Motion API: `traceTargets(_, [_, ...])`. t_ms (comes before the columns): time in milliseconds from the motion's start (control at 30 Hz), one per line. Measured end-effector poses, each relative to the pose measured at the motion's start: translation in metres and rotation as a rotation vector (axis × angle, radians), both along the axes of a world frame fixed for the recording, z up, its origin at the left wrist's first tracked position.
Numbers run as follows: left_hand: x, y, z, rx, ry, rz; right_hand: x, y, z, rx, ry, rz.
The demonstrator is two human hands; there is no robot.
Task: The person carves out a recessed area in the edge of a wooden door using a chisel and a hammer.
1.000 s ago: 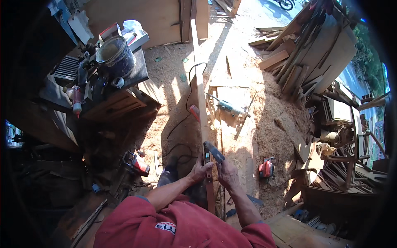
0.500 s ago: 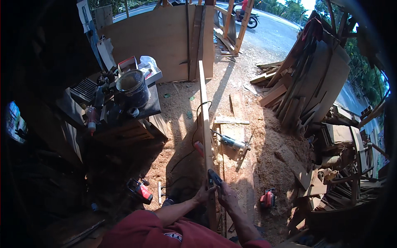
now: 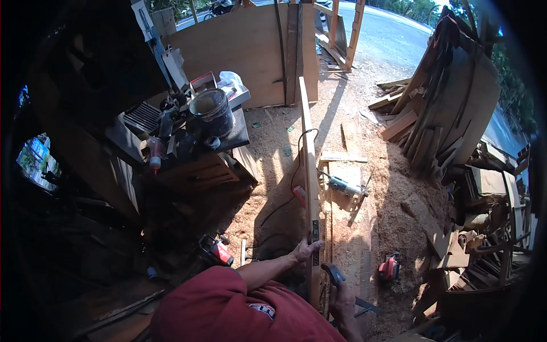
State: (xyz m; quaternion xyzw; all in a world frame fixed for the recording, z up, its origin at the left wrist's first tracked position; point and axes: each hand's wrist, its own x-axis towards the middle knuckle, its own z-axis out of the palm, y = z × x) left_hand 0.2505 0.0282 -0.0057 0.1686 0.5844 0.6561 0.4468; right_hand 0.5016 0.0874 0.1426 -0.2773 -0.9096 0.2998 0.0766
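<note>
A long wooden board (image 3: 308, 148) stands on edge, running away from me. My left hand (image 3: 306, 251) is closed round its near part, beside a narrow dark metal plate (image 3: 315, 229) on the board's top edge. To the right of the board, my right hand (image 3: 343, 305) is closed on a dark tool with a curved end (image 3: 333, 273); its exact kind is unclear. A dark flat bar (image 3: 367, 306) shows by that hand, and whether it belongs to the tool I cannot tell.
Ahead on the right lie a corded power tool (image 3: 345, 185) and a wood strip (image 3: 343, 157). Red power tools (image 3: 389, 267) (image 3: 216, 249) rest on either side. A bucket (image 3: 212, 111) stands on the left workbench (image 3: 242, 134). Sawdust covers the ground; scrap wood (image 3: 484, 182) is piled right.
My right hand has drawn back from the board's top edge toward me, carrying the dark tool. My left hand stays at the board, and the metal plate now shows. The view has shifted left.
</note>
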Motion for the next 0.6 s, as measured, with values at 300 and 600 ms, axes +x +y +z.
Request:
traceTargets(300, [-0.002, 0.009, 0.009, 0.063, 0.045, 0.042, -0.015, -0.021, 0.003, 0.143, 0.011, 0.095])
traceTargets(600, [0.005, 0.010, 0.005, 0.004, 0.103, 0.075, 0.001, -0.011, 0.003, 0.139, -0.043, 0.134])
